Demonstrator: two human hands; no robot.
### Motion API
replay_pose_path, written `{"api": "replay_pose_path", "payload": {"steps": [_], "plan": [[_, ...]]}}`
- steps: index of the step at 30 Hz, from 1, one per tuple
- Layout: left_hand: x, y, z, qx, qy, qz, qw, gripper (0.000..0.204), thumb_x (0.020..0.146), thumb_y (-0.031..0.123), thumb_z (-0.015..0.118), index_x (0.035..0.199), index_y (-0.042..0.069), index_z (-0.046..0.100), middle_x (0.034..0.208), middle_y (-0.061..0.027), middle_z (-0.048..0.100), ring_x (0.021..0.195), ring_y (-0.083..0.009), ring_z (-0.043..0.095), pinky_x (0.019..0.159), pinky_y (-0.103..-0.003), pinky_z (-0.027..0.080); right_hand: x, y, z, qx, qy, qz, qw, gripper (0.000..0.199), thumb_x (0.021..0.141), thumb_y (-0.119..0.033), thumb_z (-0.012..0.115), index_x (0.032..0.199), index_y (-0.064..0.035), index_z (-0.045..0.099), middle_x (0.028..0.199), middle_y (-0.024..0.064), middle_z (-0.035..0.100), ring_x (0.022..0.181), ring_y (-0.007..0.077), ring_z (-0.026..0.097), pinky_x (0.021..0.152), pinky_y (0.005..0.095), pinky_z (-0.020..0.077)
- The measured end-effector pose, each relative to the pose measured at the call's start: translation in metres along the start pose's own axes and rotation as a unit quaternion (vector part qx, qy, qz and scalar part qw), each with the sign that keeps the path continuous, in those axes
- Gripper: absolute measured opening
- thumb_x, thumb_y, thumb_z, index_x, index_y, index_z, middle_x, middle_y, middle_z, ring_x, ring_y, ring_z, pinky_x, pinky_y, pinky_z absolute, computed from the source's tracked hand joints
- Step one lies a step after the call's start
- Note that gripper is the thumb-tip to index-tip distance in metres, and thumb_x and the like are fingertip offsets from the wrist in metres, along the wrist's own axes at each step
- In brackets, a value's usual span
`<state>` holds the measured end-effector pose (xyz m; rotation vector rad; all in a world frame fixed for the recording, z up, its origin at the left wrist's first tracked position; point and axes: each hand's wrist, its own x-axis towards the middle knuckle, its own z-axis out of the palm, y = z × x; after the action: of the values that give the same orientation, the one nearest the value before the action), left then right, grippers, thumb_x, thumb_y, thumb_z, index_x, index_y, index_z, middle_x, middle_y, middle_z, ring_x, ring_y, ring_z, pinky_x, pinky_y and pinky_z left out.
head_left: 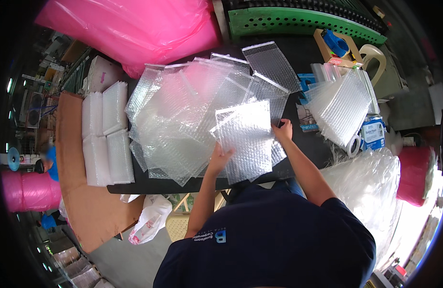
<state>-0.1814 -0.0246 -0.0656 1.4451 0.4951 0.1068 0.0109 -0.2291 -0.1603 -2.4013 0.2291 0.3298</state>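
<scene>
In front of me are a few clear bubble-wrap pouches [245,144], loosely overlapped near the table's front edge. My left hand [220,159] is closed on their left side, the thumb on top and the other fingers partly hidden beneath. At the right, my right hand [283,130] pinches the edge of a bubble-wrap pouch [273,108] lying partly under the front ones. A wide, fanned heap of clear bubble-wrap pouches [168,129] spreads to the left and behind. One more pouch [271,65] lies at the back, its pale strip along the far edge.
Neat stacks of pouches [97,161] stand at the table's left end beside brown cardboard [70,192]. To the right are a pouch pile [343,108], a tape roll [354,145] and a cardboard box [322,41] holding a blue tape dispenser [335,44]. Pink wrap [135,29] bulges behind.
</scene>
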Motion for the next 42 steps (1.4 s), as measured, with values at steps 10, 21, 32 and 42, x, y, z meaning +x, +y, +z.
{"api": "replay_pose_path", "payload": {"steps": [10,21,32,42], "plan": [[-0.015,0.015,0.011,0.006,-0.041,-0.002,0.999,0.024,0.086,0.012,0.062,0.107,0.003,0.059,0.100,-0.0031,0.062,0.093,-0.0116,0.055,0.084,-0.029,0.043,0.032,0.009,0.016,0.632,-0.187,0.245,0.711,0.010,0.076,-0.007,0.055,0.078,0.0003,0.061,0.072,0.0087,0.062,0.062,0.0202,0.058,0.058,0.0351,0.0462],[-0.013,0.045,0.045,-0.005,0.179,0.195,0.964,0.050,0.076,0.016,0.071,0.117,0.000,0.050,0.110,-0.0104,0.058,0.097,-0.0182,0.056,0.085,-0.033,0.044,0.031,-0.043,-0.090,0.565,-0.325,-0.114,0.750,0.036,0.080,0.000,0.056,0.116,-0.0001,0.050,0.106,0.0120,0.059,0.096,0.0209,0.059,0.085,0.0327,0.0472],[-0.008,0.035,0.107,-0.003,0.209,0.118,0.971,0.112,0.067,0.004,0.076,0.141,0.003,-0.008,0.135,-0.0216,0.028,0.120,-0.0261,0.039,0.098,-0.038,0.037,0.198,-0.102,-0.047,-0.139,0.060,-0.158,0.976,0.099,0.065,-0.045,0.079,0.139,-0.0080,0.025,0.136,0.0225,0.036,0.115,0.0326,0.049,0.097,0.0422,0.0387],[-0.056,0.044,0.100,-0.175,0.214,-0.097,0.956,0.072,0.064,0.014,0.079,0.123,0.000,0.040,0.114,-0.0116,0.052,0.105,-0.0232,0.051,0.089,-0.035,0.043,0.192,-0.095,-0.100,0.591,-0.252,-0.014,0.766,0.022,0.074,-0.010,0.070,0.093,0.0005,0.065,0.073,0.0015,0.059,0.064,0.0103,0.053,0.058,0.0262,0.0432]]}}
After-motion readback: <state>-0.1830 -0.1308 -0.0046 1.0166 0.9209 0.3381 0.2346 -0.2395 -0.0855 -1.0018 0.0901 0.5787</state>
